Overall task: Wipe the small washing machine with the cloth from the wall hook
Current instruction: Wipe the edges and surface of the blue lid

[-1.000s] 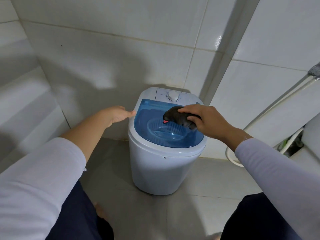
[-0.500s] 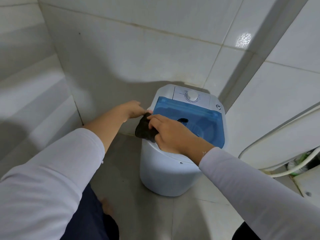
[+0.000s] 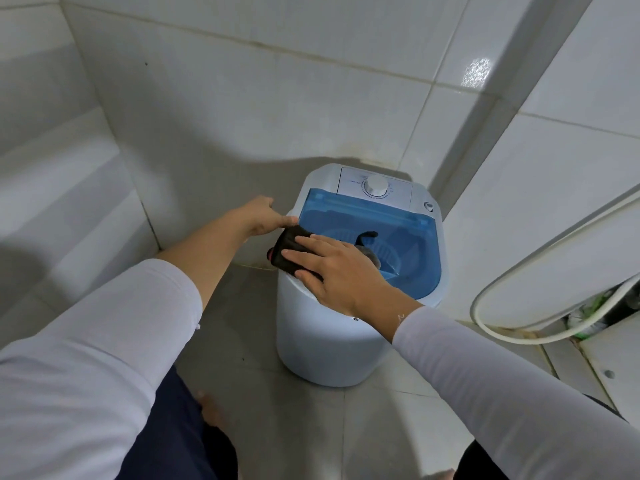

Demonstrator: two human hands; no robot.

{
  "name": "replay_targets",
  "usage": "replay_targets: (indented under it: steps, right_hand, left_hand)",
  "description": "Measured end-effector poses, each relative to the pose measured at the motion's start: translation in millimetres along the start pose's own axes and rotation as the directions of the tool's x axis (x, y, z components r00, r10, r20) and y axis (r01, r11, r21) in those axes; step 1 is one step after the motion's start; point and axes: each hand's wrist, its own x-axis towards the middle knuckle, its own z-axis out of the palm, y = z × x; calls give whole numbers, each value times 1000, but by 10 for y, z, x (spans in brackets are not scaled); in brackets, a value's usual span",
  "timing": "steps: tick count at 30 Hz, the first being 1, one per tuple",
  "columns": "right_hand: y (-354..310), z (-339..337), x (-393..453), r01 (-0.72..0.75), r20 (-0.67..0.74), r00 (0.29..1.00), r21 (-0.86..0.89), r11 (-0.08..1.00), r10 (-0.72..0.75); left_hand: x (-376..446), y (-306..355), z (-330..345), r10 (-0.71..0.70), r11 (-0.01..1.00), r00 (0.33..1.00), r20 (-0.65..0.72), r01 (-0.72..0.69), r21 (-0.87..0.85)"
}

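A small white washing machine (image 3: 322, 341) with a clear blue lid (image 3: 415, 247) and a white dial (image 3: 376, 185) stands on the floor in a tiled corner. A dark cloth (image 3: 289, 245) lies over the machine's left front rim. My right hand (image 3: 334, 268) presses flat on the cloth, fingers spread toward the left. My left hand (image 3: 265, 216) rests against the machine's left rim, right beside the cloth, with nothing visibly in it.
White tiled walls (image 3: 242, 98) close in behind and on both sides. A white hose (image 3: 540, 265) loops along the right wall down to the floor. My bare foot (image 3: 211, 410) is on the grey floor tiles left of the machine.
My right hand has carried the cloth from the lid's middle to the left front rim and now lies flatter on it. The view has shifted closer and left.
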Motion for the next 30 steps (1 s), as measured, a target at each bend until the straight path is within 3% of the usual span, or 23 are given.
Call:
replay_targets:
  steps: [5,22,30]
  right_hand:
    - [137,-34,-150,-47,-11,999,28,999,47]
    - [577,-113,-852,-198,-70,978,-8,980,197]
    - [788,-147,-1178,-282,-118,951,54,958,286]
  left_hand:
    - [-62,49,59,0,1000,998,-62,0,-1]
    - [-223,150,217,-25,999,999,-39,24,-37]
    - [-241,171,230,-50,998,997,-51,49,-25]
